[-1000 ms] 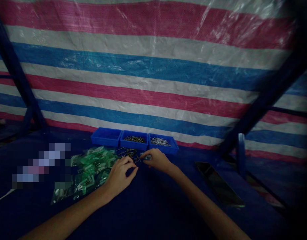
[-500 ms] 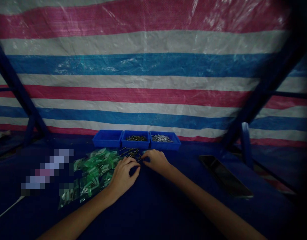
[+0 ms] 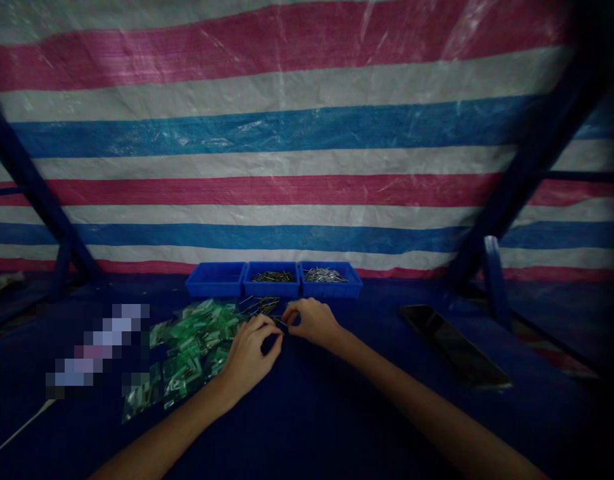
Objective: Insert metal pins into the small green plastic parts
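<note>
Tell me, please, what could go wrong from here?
The left hand is beside the green packets and might push some aside. Loose dark pieces lie close to those packets and could slip among them. The middle bin and right bin are open neighbours, so their dark and silver pieces might mix.

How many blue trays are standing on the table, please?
3, side by side along the back: left tray, middle tray with dark pieces, right tray with silvery pieces.

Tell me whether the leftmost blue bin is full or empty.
It looks empty: the leftmost blue bin shows only bare blue inside, while the middle bin holds a dark heap.
</note>
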Action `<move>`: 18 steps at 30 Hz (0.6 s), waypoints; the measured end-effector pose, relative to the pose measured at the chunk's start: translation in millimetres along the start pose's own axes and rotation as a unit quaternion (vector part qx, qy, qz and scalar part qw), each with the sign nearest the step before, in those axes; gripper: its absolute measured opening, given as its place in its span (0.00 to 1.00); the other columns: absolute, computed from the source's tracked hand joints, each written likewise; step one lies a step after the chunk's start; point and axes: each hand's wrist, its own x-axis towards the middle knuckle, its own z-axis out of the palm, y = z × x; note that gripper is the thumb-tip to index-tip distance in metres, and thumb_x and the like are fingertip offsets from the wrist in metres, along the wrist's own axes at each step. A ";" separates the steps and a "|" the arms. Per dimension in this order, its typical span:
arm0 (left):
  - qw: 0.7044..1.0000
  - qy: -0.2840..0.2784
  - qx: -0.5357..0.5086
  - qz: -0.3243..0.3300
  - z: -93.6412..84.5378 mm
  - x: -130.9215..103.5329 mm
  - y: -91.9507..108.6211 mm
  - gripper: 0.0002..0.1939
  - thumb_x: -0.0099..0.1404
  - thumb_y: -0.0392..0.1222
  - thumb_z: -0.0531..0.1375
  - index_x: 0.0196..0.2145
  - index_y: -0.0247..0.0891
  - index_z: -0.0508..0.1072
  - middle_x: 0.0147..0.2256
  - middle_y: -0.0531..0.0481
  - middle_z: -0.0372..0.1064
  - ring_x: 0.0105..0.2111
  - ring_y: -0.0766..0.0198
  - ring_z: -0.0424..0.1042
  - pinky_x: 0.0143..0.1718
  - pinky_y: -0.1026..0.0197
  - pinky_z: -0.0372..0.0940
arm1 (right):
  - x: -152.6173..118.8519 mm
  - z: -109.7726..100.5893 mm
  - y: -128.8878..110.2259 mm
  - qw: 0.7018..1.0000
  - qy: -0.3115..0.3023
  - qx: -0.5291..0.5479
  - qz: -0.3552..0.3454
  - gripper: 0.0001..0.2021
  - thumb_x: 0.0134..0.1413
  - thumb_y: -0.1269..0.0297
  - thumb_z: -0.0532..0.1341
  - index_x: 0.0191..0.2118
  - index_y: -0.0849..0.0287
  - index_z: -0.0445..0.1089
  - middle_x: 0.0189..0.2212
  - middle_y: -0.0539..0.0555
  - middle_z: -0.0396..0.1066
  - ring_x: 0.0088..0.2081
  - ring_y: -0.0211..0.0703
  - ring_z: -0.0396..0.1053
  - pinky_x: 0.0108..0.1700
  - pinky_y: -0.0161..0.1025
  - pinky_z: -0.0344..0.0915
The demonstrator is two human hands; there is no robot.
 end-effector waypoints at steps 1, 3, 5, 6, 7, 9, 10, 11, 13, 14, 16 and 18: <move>1.000 0.003 0.003 -0.002 -0.3 0.1 0.1 0.08 0.60 0.37 0.53 0.32 0.40 0.72 0.35 0.49 0.67 0.36 0.61 0.66 0.39 0.57 0.59 | 0.3 -1.0 0.6 1.000 0.001 -0.001 0.008 0.09 0.36 0.71 0.61 0.29 0.53 0.72 0.25 0.44 0.75 0.31 0.39 0.72 0.27 0.32 0.60; 1.000 0.011 0.007 -0.007 -1.4 0.5 0.5 0.07 0.59 0.37 0.53 0.31 0.40 0.72 0.34 0.49 0.67 0.37 0.61 0.66 0.39 0.57 0.59 | 1.2 -4.4 2.2 1.000 0.012 -0.001 0.022 0.09 0.35 0.71 0.61 0.28 0.54 0.72 0.25 0.44 0.74 0.31 0.40 0.72 0.27 0.32 0.60; 1.000 0.022 0.006 -0.015 -2.7 1.0 0.8 0.07 0.59 0.37 0.54 0.33 0.41 0.71 0.34 0.50 0.67 0.37 0.60 0.66 0.39 0.57 0.59 | 2.5 -9.5 3.7 0.999 0.032 0.010 0.026 0.10 0.34 0.71 0.61 0.29 0.54 0.71 0.25 0.45 0.74 0.31 0.40 0.71 0.28 0.33 0.60; 0.999 0.031 0.002 -0.023 -3.2 1.3 0.8 0.07 0.59 0.38 0.54 0.34 0.41 0.70 0.34 0.50 0.67 0.37 0.60 0.66 0.39 0.57 0.59 | 3.2 -12.3 4.2 0.999 0.042 0.024 0.023 0.10 0.34 0.71 0.61 0.30 0.54 0.71 0.25 0.45 0.74 0.31 0.41 0.71 0.29 0.34 0.61; 0.998 0.043 -0.006 -0.035 -3.6 1.7 0.6 0.07 0.58 0.39 0.55 0.36 0.41 0.69 0.34 0.51 0.67 0.36 0.60 0.66 0.39 0.57 0.59 | 3.9 -14.9 4.3 0.998 0.048 0.047 0.017 0.10 0.34 0.70 0.62 0.30 0.54 0.71 0.26 0.46 0.74 0.31 0.40 0.71 0.29 0.34 0.61; 0.994 0.069 -0.042 -0.072 -4.0 2.6 -0.4 0.10 0.58 0.41 0.56 0.39 0.41 0.66 0.32 0.52 0.67 0.33 0.62 0.66 0.36 0.58 0.59 | 5.3 -18.8 2.9 0.991 0.037 0.125 -0.004 0.11 0.35 0.69 0.62 0.32 0.56 0.71 0.26 0.48 0.74 0.30 0.39 0.70 0.29 0.33 0.62; 0.990 0.079 -0.070 -0.094 -3.9 3.3 -1.1 0.12 0.58 0.43 0.56 0.40 0.40 0.64 0.31 0.52 0.67 0.31 0.63 0.66 0.34 0.59 0.59 | 5.9 -19.9 1.5 0.984 0.019 0.178 -0.013 0.11 0.36 0.68 0.62 0.33 0.58 0.70 0.26 0.49 0.73 0.29 0.38 0.70 0.29 0.33 0.62; 0.985 0.085 -0.102 -0.115 -3.8 4.0 -1.9 0.13 0.58 0.44 0.56 0.41 0.40 0.62 0.30 0.52 0.67 0.29 0.64 0.66 0.32 0.60 0.59 | 6.5 -20.3 -0.3 0.972 -0.002 0.236 -0.019 0.11 0.36 0.68 0.62 0.33 0.59 0.69 0.26 0.50 0.73 0.27 0.37 0.69 0.28 0.32 0.62; 0.971 0.088 -0.168 -0.144 -3.6 5.7 -3.2 0.14 0.58 0.46 0.55 0.41 0.39 0.61 0.29 0.53 0.67 0.27 0.65 0.66 0.28 0.63 0.58 | 7.0 -19.6 -4.6 0.939 -0.042 0.341 -0.021 0.12 0.37 0.68 0.62 0.33 0.61 0.68 0.26 0.51 0.73 0.25 0.35 0.68 0.27 0.31 0.62; 0.965 0.089 -0.197 -0.151 -3.7 6.5 -3.6 0.13 0.59 0.46 0.55 0.40 0.39 0.61 0.28 0.53 0.67 0.27 0.66 0.66 0.28 0.63 0.58 | 7.1 -18.9 -6.8 0.922 -0.055 0.382 -0.019 0.12 0.36 0.68 0.63 0.33 0.62 0.67 0.26 0.51 0.72 0.25 0.34 0.68 0.27 0.31 0.62; 0.954 0.090 -0.242 -0.154 -4.1 7.9 -3.5 0.12 0.59 0.46 0.55 0.38 0.38 0.63 0.29 0.52 0.67 0.28 0.66 0.66 0.28 0.64 0.58 | 6.8 -17.6 -10.3 0.899 -0.067 0.433 -0.014 0.12 0.35 0.68 0.64 0.32 0.62 0.66 0.25 0.50 0.72 0.26 0.33 0.68 0.28 0.31 0.63; 0.946 0.090 -0.273 -0.151 -5.0 8.6 -2.3 0.10 0.59 0.46 0.55 0.36 0.37 0.64 0.29 0.51 0.66 0.29 0.66 0.66 0.29 0.64 0.59 | 6.4 -17.0 -12.5 0.888 -0.072 0.453 -0.015 0.12 0.35 0.68 0.64 0.32 0.62 0.66 0.25 0.49 0.72 0.26 0.33 0.68 0.29 0.31 0.63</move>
